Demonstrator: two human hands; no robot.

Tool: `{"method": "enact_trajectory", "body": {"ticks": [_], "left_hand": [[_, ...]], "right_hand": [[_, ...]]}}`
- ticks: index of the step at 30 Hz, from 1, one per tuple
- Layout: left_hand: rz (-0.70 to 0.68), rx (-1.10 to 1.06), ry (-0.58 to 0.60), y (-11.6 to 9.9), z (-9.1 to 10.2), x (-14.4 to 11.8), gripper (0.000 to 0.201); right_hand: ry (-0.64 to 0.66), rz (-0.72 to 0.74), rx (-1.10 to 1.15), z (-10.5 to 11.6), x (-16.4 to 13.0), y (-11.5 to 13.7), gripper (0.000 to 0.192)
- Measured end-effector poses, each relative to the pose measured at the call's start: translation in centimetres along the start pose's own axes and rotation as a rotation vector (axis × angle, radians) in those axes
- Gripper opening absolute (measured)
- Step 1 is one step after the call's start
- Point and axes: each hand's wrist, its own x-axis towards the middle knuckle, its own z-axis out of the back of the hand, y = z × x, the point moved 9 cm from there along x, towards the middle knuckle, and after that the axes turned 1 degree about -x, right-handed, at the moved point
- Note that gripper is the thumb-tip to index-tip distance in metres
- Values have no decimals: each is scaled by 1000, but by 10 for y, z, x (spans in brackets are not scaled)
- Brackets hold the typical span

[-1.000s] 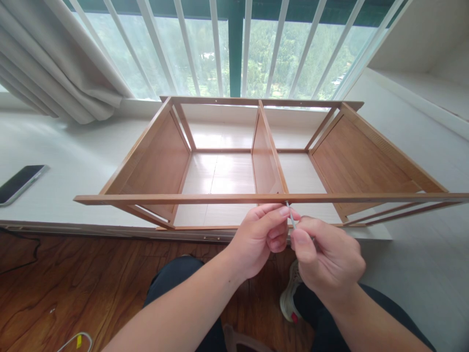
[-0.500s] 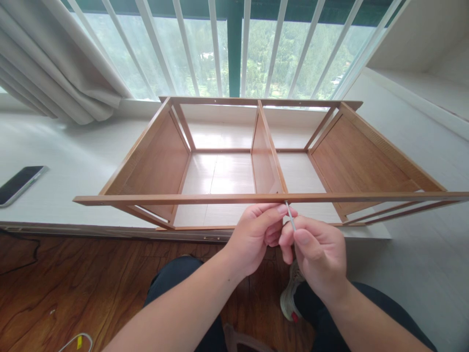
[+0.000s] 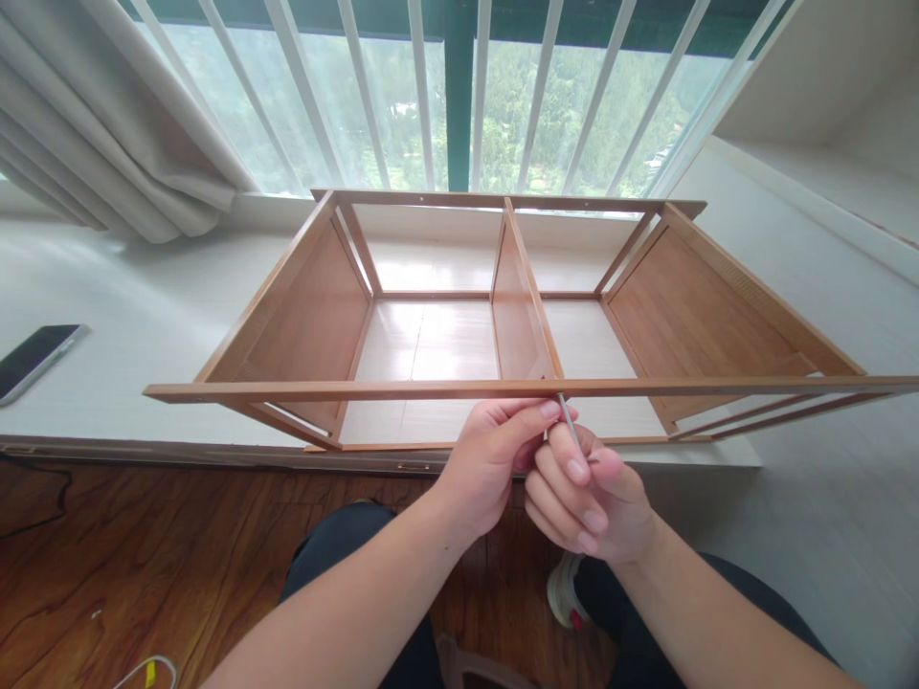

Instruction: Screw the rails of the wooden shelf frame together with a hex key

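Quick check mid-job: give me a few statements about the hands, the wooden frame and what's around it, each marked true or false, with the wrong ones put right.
1. The right hand has its fingers on a thin metal tool. True.
2. The phone lies on the floor. False: the phone lies on the white ledge.
3. The left hand is close below the front rail. True.
4. Three panels divide the frame's inside. False: a single middle panel does.
5. A curtain hangs at upper left. True.

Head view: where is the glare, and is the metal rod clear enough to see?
In the head view, the window is pale and hazy, and glare lies on the white ledge inside the wooden frame; in the same head view, the metal rod is thin but distinct.
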Motion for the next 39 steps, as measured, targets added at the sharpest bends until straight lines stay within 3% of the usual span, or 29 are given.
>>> {"method": "enact_trajectory", "body": {"ticks": [10,19,31,39], "left_hand": [[-12,50,-34,-3,6,-2,23],[-22,70,-23,-4,4,-1,23],[-4,55,12,1,-1,1,25],[48,15,-23,7,1,1,29]], "right_hand": [[-93,-51,-31,5,3,-4,32],[-34,-60,-29,0,3,2,26],[-225,-259,-119,8,-7,9,34],[-348,-272,-148,8,-13,11,32]]}}
